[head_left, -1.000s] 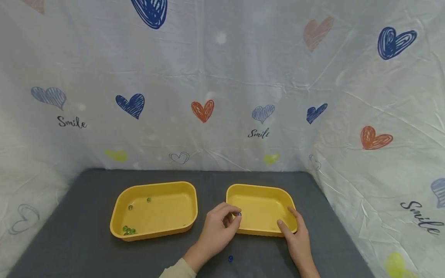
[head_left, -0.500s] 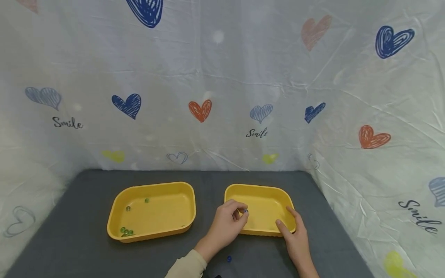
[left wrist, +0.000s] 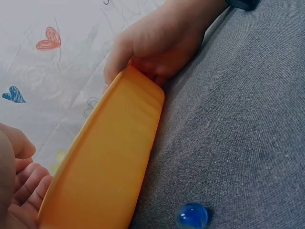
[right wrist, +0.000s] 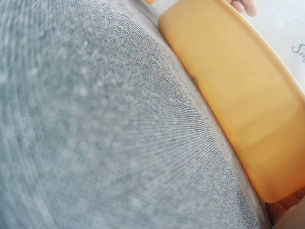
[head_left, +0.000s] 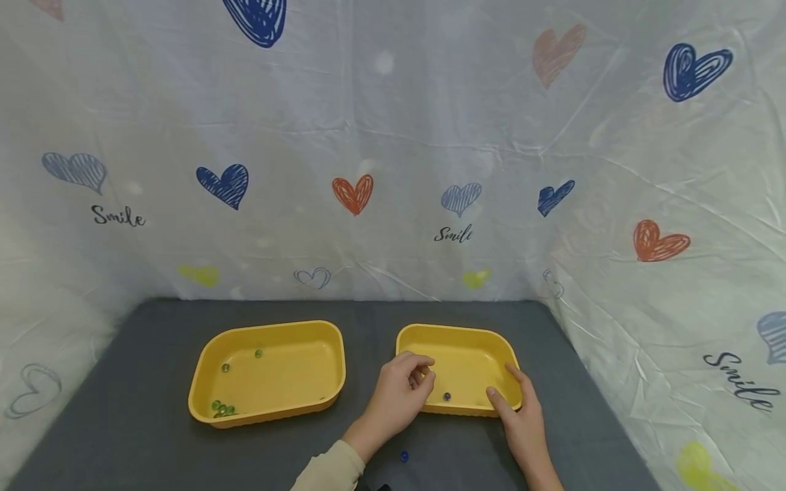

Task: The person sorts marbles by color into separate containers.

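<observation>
A blue marble lies inside the right yellow tray, close to its near wall. Over that tray's left side is my left hand, thumb and index fingertip apart with nothing between them and the other fingers loosely bent. My right hand grips the tray at its near right corner, thumb over the rim; the left wrist view also shows this right hand around the tray's end. Another blue marble rests on the dark cloth in front of the tray, seen large as a blue glass marble in the left wrist view.
To the left stands a second yellow tray with several green marbles, most gathered in its near left corner. Dark grey cloth covers the table. A white curtain printed with hearts hangs behind and at both sides.
My left hand moved right over the tray with a blue marble, then let it go; the marble now lies in the tray. The right hand keeps its grip.
</observation>
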The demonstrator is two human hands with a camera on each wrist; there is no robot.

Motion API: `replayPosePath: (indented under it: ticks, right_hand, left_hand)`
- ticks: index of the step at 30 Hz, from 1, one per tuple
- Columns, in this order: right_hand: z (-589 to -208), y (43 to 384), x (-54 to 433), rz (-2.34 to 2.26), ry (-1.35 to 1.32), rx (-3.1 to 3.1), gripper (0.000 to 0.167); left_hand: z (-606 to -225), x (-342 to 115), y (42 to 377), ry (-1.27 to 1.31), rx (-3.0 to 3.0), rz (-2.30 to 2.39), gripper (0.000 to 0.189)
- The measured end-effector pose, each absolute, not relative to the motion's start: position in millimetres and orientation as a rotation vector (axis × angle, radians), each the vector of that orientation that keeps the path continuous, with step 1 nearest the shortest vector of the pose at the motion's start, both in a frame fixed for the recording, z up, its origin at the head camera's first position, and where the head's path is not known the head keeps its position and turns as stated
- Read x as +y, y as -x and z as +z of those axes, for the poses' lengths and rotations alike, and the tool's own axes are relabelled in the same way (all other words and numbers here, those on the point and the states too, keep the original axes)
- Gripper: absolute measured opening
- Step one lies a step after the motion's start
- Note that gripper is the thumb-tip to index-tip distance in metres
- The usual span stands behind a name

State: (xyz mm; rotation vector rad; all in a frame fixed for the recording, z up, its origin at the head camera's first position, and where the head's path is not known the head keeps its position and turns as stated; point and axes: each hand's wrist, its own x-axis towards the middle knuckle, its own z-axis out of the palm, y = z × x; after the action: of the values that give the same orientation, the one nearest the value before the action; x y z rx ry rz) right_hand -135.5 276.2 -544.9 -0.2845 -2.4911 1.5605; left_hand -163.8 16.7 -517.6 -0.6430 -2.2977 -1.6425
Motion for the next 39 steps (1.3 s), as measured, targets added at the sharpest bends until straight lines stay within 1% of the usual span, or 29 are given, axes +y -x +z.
replayPosePath:
  ticks: [23,32,36,39]
  right_hand:
    - [-548,134,277,1.590,0.274,-2.497,0.073]
    - [-549,135,278,1.590,0.266,-2.487,0.073]
    - [-548,136,279,1.576,0.267,-2.491,0.073]
    - [-548,137,280,1.567,0.263,-2.490,0.072]
  left_hand:
    - [-516,8,158,0.694,-2.249,-1.620,0.017]
    - [-512,-7,144,0.666,-2.237,-1.660,0.018]
    - [-515,-10,135,0.692,-2.243,-1.683,0.018]
    - [-518,-12,128,0.742,-2.247,-1.701,0.014]
